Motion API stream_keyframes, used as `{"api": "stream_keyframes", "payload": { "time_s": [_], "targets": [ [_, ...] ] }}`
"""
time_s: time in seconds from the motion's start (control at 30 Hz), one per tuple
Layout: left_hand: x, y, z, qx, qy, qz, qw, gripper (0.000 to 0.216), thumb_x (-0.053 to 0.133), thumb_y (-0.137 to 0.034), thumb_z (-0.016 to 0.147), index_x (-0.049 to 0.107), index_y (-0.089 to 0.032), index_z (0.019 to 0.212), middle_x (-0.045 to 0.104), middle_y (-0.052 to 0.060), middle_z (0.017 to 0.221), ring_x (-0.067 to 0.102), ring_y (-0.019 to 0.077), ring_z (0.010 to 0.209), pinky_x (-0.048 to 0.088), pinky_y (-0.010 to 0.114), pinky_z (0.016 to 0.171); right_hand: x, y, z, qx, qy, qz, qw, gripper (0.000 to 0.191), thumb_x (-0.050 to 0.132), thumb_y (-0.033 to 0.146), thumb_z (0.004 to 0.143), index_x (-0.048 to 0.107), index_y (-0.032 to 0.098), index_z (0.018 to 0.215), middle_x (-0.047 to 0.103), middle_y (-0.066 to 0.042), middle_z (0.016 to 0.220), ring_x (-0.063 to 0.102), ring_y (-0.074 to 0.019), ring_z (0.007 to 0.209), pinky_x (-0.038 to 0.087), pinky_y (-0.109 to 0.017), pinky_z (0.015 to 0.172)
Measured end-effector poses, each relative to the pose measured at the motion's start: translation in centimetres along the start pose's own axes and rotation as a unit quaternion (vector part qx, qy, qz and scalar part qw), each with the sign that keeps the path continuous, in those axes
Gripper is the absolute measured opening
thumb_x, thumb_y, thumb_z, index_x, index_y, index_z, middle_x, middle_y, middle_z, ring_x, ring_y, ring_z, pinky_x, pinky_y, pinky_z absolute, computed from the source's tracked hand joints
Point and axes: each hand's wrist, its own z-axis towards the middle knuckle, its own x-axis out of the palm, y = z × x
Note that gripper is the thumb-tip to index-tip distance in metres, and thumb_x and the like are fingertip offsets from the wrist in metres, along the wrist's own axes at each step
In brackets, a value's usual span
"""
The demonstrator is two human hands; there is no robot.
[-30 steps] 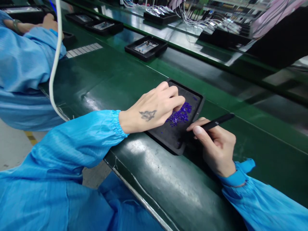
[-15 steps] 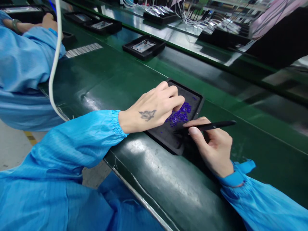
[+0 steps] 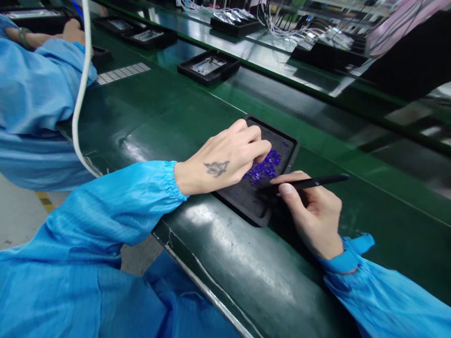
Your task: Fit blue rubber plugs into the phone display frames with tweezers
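A black tray (image 3: 251,206) lies on the green bench edge with a small heap of blue-violet pieces (image 3: 265,168) in it. My left hand (image 3: 225,159) rests over the tray, its fingers curled down and touching the heap; what is under the fingertips is hidden. My right hand (image 3: 313,211) grips black tweezers (image 3: 310,183), which lie nearly level, their tip at the lower edge of the heap.
A dark green conveyor belt (image 3: 169,108) runs behind the tray, carrying a black tray with a metal frame (image 3: 208,66) and more trays farther left. A co-worker's blue sleeve (image 3: 35,89) and a white cable (image 3: 79,94) are on the left. Cables and fixtures crowd the far side.
My right hand turned the tweezers from tilted to nearly level and brought the tip up to the blue pieces. The tray on the belt drifted left. My left hand stayed put.
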Motion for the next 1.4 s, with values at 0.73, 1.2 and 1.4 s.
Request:
{"api": "stream_keyframes", "payload": {
  "time_s": [0.73, 1.2, 1.4],
  "targets": [
    [0.1, 0.0, 0.0, 0.000, -0.001, 0.001, 1.000, 0.028, 0.038, -0.005, 0.094, 0.063, -0.017, 0.098, 0.063, 0.007, 0.104, 0.052, 0.0219, 0.098, 0.048, 0.035, 0.082, -0.2, 0.1, 0.3, -0.015, -0.032, -0.069, 0.997, 0.013, 0.054, 0.026, 0.098, 0.063, 0.021, 0.090, 0.064, -0.003, 0.080, 0.057, -0.0157, 0.067, 0.047, -0.031, 0.064],
    [0.0, -1.0, -0.2, 0.208, 0.157, -0.038, 0.965, 0.022, 0.051, -0.013, 0.089, 0.067, -0.018, 0.074, 0.069, 0.004, 0.084, 0.056, 0.0214, 0.087, 0.041, 0.037, 0.073, -0.4, 0.9, 1.0, -0.120, 0.053, -0.170, 0.977, 0.010, 0.051, 0.025, 0.097, 0.056, 0.021, 0.090, 0.060, -0.004, 0.079, 0.056, -0.0192, 0.070, 0.045, -0.033, 0.065],
    [-0.1, -1.2, -0.2, 0.199, 0.170, -0.034, 0.965, 0.022, 0.052, -0.013, 0.087, 0.068, -0.018, 0.072, 0.071, 0.004, 0.082, 0.058, 0.0234, 0.088, 0.037, 0.039, 0.070, -0.2, 1.0, 1.0, -0.118, 0.033, -0.195, 0.973, 0.010, 0.053, 0.023, 0.096, 0.056, 0.022, 0.086, 0.058, -0.005, 0.076, 0.053, -0.0198, 0.068, 0.041, -0.034, 0.063]
  ]
}}
